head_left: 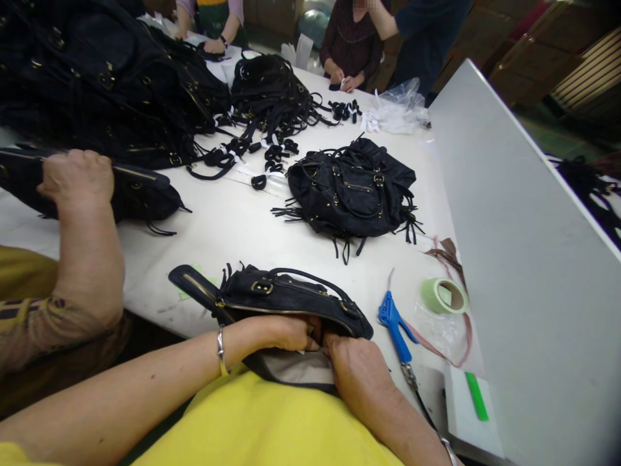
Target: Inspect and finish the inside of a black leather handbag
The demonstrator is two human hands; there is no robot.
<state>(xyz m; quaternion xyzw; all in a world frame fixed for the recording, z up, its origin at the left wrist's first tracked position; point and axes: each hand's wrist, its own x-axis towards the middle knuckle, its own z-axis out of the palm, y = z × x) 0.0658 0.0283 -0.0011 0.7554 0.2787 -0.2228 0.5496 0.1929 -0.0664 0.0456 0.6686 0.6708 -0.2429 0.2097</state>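
Clutter rings the work: a finished black bag (352,188) with fringe sits mid-table, a heap of bags (97,77) fills the far left, and loose straps (262,136) trail between them. A co-worker's hand (77,178) presses on another bag (136,191) at the left edge, the forearm bent down toward the near side. Blue snips (395,327) lie just right of the wearer's bag, with a green tape roll (444,296) beyond and a clear plastic sheet (398,107) far back. A white board (528,259) slants up on the right and walls off that side of the table (233,226). Two more people stand at the far end, their hands near small black pieces

The purse (276,301) lies at the near table edge, zip side up, handle arched over it, its lining hanging toward the wearer's lap. The left hand (286,333) comes in from the left, wrist with a bracelet, fingers curled under the purse's lower edge and pinching the lining. The right hand (361,378) meets it from the right, knuckles up, fingers tucked into the same opening; their tips are hidden, so whether they grip anything cannot be told. The two hands almost touch at the purse mouth
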